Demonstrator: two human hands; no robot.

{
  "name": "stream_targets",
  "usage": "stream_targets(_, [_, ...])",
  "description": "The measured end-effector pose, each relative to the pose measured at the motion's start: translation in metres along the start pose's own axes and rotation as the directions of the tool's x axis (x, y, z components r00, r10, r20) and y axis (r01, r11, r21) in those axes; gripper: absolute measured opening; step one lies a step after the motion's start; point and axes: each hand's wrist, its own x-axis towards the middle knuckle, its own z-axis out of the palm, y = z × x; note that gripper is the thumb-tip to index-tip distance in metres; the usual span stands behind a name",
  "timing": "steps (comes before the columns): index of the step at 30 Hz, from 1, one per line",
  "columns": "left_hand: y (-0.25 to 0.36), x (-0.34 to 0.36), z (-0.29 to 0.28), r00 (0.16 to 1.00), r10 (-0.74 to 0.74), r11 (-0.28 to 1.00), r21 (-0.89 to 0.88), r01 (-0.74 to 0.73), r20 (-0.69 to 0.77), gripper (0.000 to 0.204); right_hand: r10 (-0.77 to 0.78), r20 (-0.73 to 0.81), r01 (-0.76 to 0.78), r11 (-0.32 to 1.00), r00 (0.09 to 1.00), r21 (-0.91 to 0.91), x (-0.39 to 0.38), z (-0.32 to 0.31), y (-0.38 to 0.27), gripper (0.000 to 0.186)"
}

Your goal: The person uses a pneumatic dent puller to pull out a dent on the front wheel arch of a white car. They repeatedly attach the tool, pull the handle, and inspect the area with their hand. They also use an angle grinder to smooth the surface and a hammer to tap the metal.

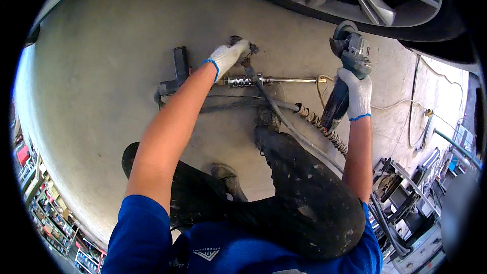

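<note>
"So, what takes up the most room?"

"The floor (122,66), pale and scuffed. The person's dark trousers (314,193) fill the lower middle, bent knees spread, with a shoe (227,176) between them. At the top right a wheel (350,0) stands on its tyre, silver spokes showing."

"And lying about?"

"A grey cable (286,116) slants from beside the left hand (231,57) across the rod (291,80) and down to the right. Another cable, spiral-wrapped (332,137), lies just right of it. The rod is bright metal, set crosswise, and a black handle (180,63) sticks up at its left."

"Where's the grinder (356,56)?"

"On the right, near the tyre, disc end away from the person and tail end toward the wrapped cable."

"The hands?"

"Both wear white gloves with blue cuffs. The right hand (357,91) is closed round the grinder's body. The left has its fingers drawn together at a small dark piece (253,48) by the grey cable's end; I can't tell whether it grips it, or what the piece is."
</note>
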Motion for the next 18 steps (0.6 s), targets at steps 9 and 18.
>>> stream_targets(9, [-0.023,-0.092,0.042,0.978,0.115,0.965,-0.255,-0.068,0.172,0.060,0.035,0.027,-0.033,0.997,0.999,-0.063,-0.004,-0.008,0.011,0.031])
stream_targets(18, [-0.010,-0.069,0.124,0.842,0.535,0.831,0.222,-0.510,-0.069,0.035,0.014,0.305,0.173,0.798,0.952,-0.578,-0.003,-0.043,-0.046,0.042])
